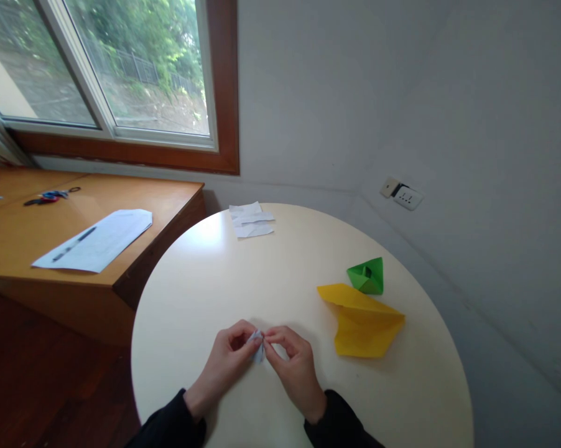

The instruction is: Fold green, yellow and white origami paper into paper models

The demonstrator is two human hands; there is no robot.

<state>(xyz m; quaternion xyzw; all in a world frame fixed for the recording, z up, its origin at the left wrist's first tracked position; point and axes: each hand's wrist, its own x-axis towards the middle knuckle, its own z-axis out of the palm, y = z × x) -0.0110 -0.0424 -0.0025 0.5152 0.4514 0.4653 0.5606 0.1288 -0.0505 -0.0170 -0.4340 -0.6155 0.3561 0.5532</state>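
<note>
Left hand and right hand meet fingertip to fingertip, fingers pinched, dark-sleeved forearms angled inward.

Small paper piece mostly hidden by fingers.

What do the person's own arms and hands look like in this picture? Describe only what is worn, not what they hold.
Both hands are bare: the left hand and the right hand wear no gloves, and no rings or watch can be made out. Each arm is covered by a long dark sleeve, black or near-black, ending at the wrist: left sleeve, right sleeve.
</note>
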